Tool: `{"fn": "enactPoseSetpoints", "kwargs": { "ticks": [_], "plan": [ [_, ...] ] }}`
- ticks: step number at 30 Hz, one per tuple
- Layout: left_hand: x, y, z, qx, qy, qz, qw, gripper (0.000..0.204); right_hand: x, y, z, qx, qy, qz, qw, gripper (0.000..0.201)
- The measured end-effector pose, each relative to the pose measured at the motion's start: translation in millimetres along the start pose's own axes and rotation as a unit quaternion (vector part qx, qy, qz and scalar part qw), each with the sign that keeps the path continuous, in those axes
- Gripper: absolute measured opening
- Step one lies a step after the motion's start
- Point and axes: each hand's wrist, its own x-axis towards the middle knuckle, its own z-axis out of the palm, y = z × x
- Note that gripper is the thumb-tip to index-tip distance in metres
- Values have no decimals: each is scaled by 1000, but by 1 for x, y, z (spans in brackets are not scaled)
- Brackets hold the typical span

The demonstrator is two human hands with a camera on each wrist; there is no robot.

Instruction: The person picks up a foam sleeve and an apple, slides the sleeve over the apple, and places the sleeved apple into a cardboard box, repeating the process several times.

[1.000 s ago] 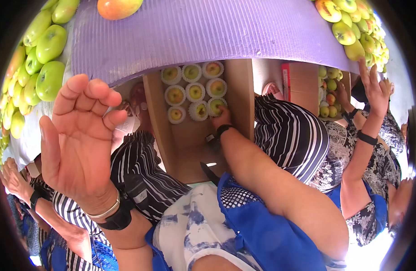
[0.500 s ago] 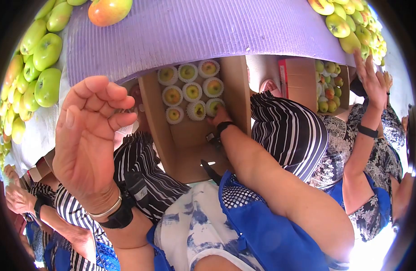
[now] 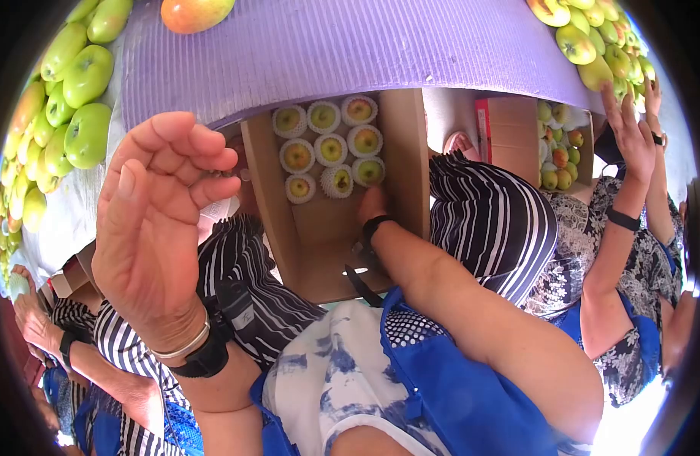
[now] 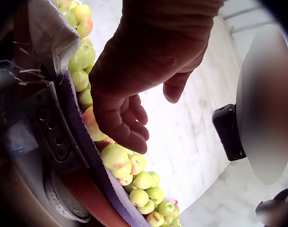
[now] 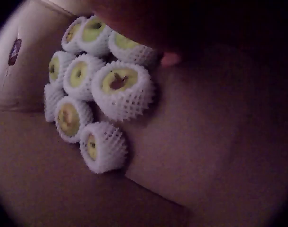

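Note:
My left hand [image 3: 156, 216] is raised at the left of the head view, palm in sight, its fingers loosely bent and holding nothing. In the left wrist view that hand [image 4: 144, 80] hangs over loose apples [image 4: 118, 158]. My right hand [image 3: 373, 204] is down inside an open cardboard box [image 3: 312, 235]. Its fingers are close to the near right apple [image 3: 368, 172], which sits in a white foam net. In the right wrist view a fingertip [image 5: 170, 59] shows beside that apple [image 5: 127, 42]; the rest of the hand is dark. Several netted apples [image 5: 122, 87] stand in three rows.
A purple ribbed mat [image 3: 327, 53] covers the table beyond the box. Loose apples lie heaped at the left [image 3: 88, 137] and right [image 3: 578, 45]; a single apple [image 3: 198, 14] is on the mat. Another box of apples [image 3: 559, 156] stands below at the right, near other people's arms [image 3: 616, 243].
My right hand has drawn back slightly from the near right apple, which now shows more fully. My left hand has shifted a little rightward, its fingers more bent.

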Motion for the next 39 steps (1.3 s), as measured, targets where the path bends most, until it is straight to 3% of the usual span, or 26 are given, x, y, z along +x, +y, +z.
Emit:
{"fn": "enactPoseSetpoints", "kwargs": {
  "ticks": [5,8,11,14,17,20,21,27,30,34,36,37,39],
  "plan": [
    [-1,0,1,-11,2,-7,1000,50,-11,31,19,7,-115,45,992,37],
    [-1,0,1,-5,2,-14,1000,50,1,34,26,-5,-139,59,989,35],
    [-1,0,1,0,0,-13,1000,50,1,38,30,-29,-133,5,991,38],
    [-1,1,0,-3,1,-12,1000,50,24,52,31,93,-125,18,988,45],
    [-2,1,1,-2,5,-14,1000,50,-35,31,51,-96,-13,-95,991,50],
    [-2,1,1,1,4,-16,1000,49,7,45,44,-158,-41,-182,970,51],
    [-3,1,1,1,4,-18,1000,49,45,61,36,-29,-102,-174,979,50],
    [-2,-2,3,8,4,-6,1000,49,45,58,29,-281,-56,-214,934,36],
    [-3,-4,3,1,5,1,1000,48,54,61,23,-348,-55,-235,906,30],
    [-4,-4,4,-7,32,1,999,47,109,78,18,-394,-94,-283,869,23],
    [-2,-4,11,-17,65,16,998,45,88,60,19,-520,-73,-237,818,22],
    [-2,-5,13,-14,72,9,997,44,66,57,12,-636,-81,-301,706,22],
    [1,-8,15,-1,69,25,997,41,33,42,17,-797,-67,-428,420,23]
  ]
}}
